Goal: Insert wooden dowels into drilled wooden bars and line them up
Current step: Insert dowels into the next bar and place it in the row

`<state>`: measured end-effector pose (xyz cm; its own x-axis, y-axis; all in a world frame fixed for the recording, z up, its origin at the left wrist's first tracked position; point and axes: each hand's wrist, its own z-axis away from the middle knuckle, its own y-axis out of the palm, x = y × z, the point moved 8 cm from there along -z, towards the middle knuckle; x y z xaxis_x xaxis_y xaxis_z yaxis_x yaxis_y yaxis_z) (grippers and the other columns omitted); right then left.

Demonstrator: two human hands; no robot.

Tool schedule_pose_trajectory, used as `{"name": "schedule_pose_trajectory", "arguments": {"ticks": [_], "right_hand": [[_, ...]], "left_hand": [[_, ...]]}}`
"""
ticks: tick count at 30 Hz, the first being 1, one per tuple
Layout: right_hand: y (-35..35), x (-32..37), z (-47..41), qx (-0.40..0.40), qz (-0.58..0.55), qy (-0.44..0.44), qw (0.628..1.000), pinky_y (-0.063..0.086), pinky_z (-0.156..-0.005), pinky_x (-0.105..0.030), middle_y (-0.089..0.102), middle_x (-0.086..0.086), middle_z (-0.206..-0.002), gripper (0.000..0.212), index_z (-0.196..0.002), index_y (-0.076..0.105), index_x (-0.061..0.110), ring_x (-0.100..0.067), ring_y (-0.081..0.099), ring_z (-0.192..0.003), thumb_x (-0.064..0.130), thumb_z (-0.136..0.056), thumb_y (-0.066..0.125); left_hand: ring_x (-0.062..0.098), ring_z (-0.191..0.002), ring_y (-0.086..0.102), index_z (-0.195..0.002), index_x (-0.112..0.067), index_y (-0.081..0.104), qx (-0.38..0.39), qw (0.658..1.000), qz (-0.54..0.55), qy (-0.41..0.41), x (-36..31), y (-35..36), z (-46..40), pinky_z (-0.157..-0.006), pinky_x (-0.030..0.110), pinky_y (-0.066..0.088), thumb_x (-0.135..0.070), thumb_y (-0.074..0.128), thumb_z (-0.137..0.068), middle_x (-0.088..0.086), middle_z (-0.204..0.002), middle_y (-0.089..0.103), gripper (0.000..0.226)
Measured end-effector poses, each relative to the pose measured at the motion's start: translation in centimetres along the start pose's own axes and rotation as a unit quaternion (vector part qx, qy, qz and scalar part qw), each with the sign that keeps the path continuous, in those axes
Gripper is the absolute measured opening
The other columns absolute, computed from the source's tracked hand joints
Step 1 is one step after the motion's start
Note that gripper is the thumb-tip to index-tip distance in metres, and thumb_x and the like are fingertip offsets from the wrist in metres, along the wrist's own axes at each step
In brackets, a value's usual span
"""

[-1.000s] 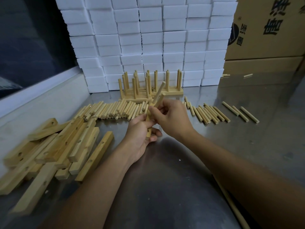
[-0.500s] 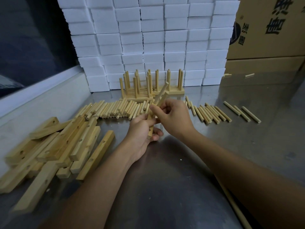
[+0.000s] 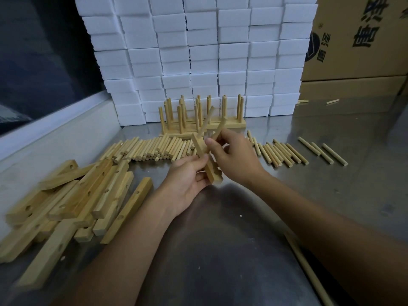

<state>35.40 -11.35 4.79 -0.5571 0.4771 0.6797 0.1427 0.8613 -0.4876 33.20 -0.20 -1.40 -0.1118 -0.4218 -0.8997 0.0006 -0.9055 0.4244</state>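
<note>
Bar in hand (image 3: 206,161): our left hand (image 3: 187,180) grips it above the table (image 3: 242,239); one dowel (image 3: 206,122) seated.
Right hand (image 3: 234,155): pinches a second dowel (image 3: 217,134) at the bar.
Done: finished bars (image 3: 205,127) lined up behind.
Left: we judge many undrilled-looking spare bars (image 3: 72,206) and loose dowels (image 3: 150,149) remain.

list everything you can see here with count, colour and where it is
held bar: one, pale wood, mid-air at centre, one dowel standing in it
second dowel: one, pale wood, pinched above the bar
drilled bars: a pile, pale wood, left
loose dowels: many, pale wood, a row across the middle
finished bars: several, dowels upright, at the back
white blocks: a stacked wall, behind
cardboard boxes: brown, back right
table: one, grey metal
left hand: holds the bar
right hand: fingers pinch the dowel
</note>
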Motion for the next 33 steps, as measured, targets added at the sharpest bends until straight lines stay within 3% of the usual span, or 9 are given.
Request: {"name": "schedule_pose_trajectory", "arguments": {"ticks": [6,9,11,13,15,21,25,27,33], "right_hand": [[-0.7,-0.3,0.0,0.004,0.013,-0.009,1.000,0.056,-0.066,-0.048,0.066,-0.007,-0.071,0.048,-0.088,0.068,0.008,-0.022,0.064,-0.067,0.046,-0.103,0.042],[-1.3,-2.1,-0.2,-0.009,0.062,0.030,0.998,0.056,-0.064,-0.041,0.067,-0.003,-0.069,0.051,-0.086,0.069,0.009,-0.016,0.064,-0.063,0.047,-0.104,0.038],[-1.2,-3.4,-0.2,0.003,0.158,0.051,0.986,0.056,-0.078,-0.040,0.070,-0.001,-0.091,0.039,-0.100,0.068,0.017,-0.013,0.065,-0.081,0.046,-0.102,0.042],[-0.5,-5.1,0.0,0.065,0.282,0.081,0.954,0.041,-0.107,-0.050,0.059,-0.003,-0.133,0.043,-0.128,0.059,0.025,-0.020,0.053,-0.122,0.052,-0.101,0.039],[0.1,-6.4,0.6,0.132,0.343,0.109,0.924,0.027,-0.112,-0.054,0.048,-0.002,-0.145,0.050,-0.133,0.056,0.028,-0.025,0.039,-0.137,0.058,-0.100,0.033],[-1.0,-6.0,0.4,0.079,0.356,0.121,0.923,0.053,-0.090,-0.044,0.067,-0.005,-0.098,0.030,-0.094,0.068,0.014,-0.023,0.061,-0.094,0.040,-0.097,0.056],[-2.4,-5.9,0.5,0.039,0.321,0.154,0.934,0.057,-0.083,-0.038,0.070,-0.007,-0.098,0.014,-0.104,0.070,0.011,-0.021,0.064,-0.089,0.018,-0.093,0.066],[-2.6,-5.8,0.4,0.036,0.300,0.159,0.940,0.056,-0.084,-0.036,0.068,-0.007,-0.104,0.022,-0.112,0.066,0.012,-0.022,0.063,-0.093,0.008,-0.090,0.067],[-1.7,-6.1,0.3,0.086,0.346,0.172,0.918,0.048,-0.086,-0.038,0.058,-0.010,-0.101,0.020,-0.111,0.056,0.007,-0.025,0.054,-0.095,0.010,-0.092,0.061]], "left_hand": [[0.029,-0.081,0.074,-0.108,0.004,0.063,-0.040,0.999,0.006,0.007,-0.1,-0.8,-0.2,-0.071,0.037,0.061,-0.006,0.051,-0.099,0.019,-0.093,0.070,0.018],[0.031,-0.079,0.074,-0.106,0.004,0.061,-0.067,0.998,0.020,0.005,-0.1,-1.2,-0.2,-0.075,0.040,0.060,-0.006,0.050,-0.100,0.021,-0.093,0.070,0.016],[0.030,-0.076,0.075,-0.106,0.003,0.060,-0.074,0.997,0.027,0.000,-0.1,-1.2,-0.1,-0.075,0.041,0.061,-0.006,0.051,-0.100,0.022,-0.095,0.069,0.014],[0.029,-0.075,0.075,-0.107,0.003,0.060,-0.077,0.996,0.033,-0.003,-0.1,-1.1,0.0,-0.072,0.039,0.062,-0.007,0.052,-0.100,0.023,-0.099,0.068,0.014],[0.029,-0.074,0.075,-0.109,0.003,0.059,-0.082,0.996,0.040,-0.006,-0.1,-1.1,0.2,-0.067,0.037,0.062,-0.007,0.051,-0.100,0.024,-0.101,0.067,0.015],[0.028,-0.071,0.074,-0.108,0.004,0.058,-0.098,0.994,0.051,-0.006,-0.3,-1.3,0.4,-0.061,0.035,0.061,-0.007,0.051,-0.100,0.025,-0.103,0.066,0.015],[0.028,-0.073,0.073,-0.116,0.004,0.057,-0.098,0.994,0.047,-0.008,-0.3,-1.4,0.4,-0.062,0.037,0.061,-0.008,0.051,-0.100,0.023,-0.101,0.066,0.021],[0.030,-0.075,0.073,-0.115,0.003,0.057,-0.097,0.994,0.045,-0.009,-0.3,-1.4,0.5,-0.058,0.038,0.060,-0.011,0.051,-0.101,0.021,-0.096,0.067,0.021],[0.028,-0.068,0.074,-0.109,-0.001,0.059,-0.112,0.993,0.033,0.000,-0.7,-1.6,0.7,-0.051,0.032,0.057,-0.016,0.048,-0.103,0.023,-0.099,0.068,0.019]]}}
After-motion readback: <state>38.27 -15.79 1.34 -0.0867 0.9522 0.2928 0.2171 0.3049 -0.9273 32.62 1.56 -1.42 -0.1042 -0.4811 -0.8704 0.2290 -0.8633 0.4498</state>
